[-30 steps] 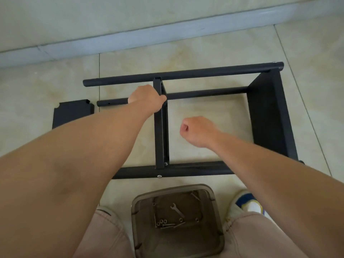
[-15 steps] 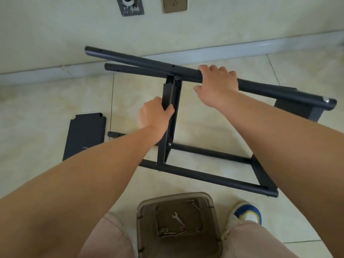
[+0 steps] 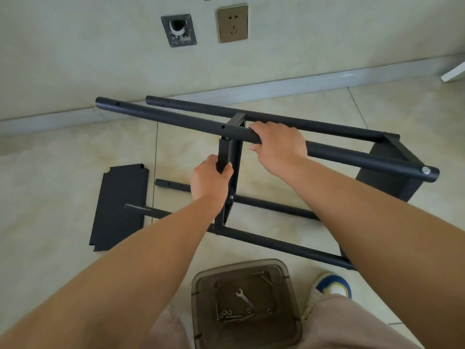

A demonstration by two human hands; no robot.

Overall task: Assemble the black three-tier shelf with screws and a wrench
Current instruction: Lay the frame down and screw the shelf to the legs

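Observation:
The black shelf frame [image 3: 352, 157] lies on its side on the tiled floor, with four long tubes, a middle panel and an end panel [image 3: 387, 177] fitted at the right. My right hand [image 3: 279, 144] grips the nearest upper tube just right of the middle panel. My left hand [image 3: 210, 180] grips the edge of that middle panel [image 3: 235, 157]. A loose black shelf panel [image 3: 118, 207] lies flat on the floor to the left. A small wrench [image 3: 244, 297] and several screws [image 3: 227, 314] lie in a brown plastic bin [image 3: 198, 288] between my knees.
The wall and its grey baseboard [image 3: 276, 89] run close behind the frame, with a socket [image 3: 232, 22] and an open wall plate [image 3: 179, 30] above. My shoe [image 3: 332, 285] stands right of the bin. A white object's corner [image 3: 454, 71] shows at the far right.
The frame has been lifted and turned from lying flat. My right hand went from a free fist to gripping the upper tube, and the left hand moved down the middle panel.

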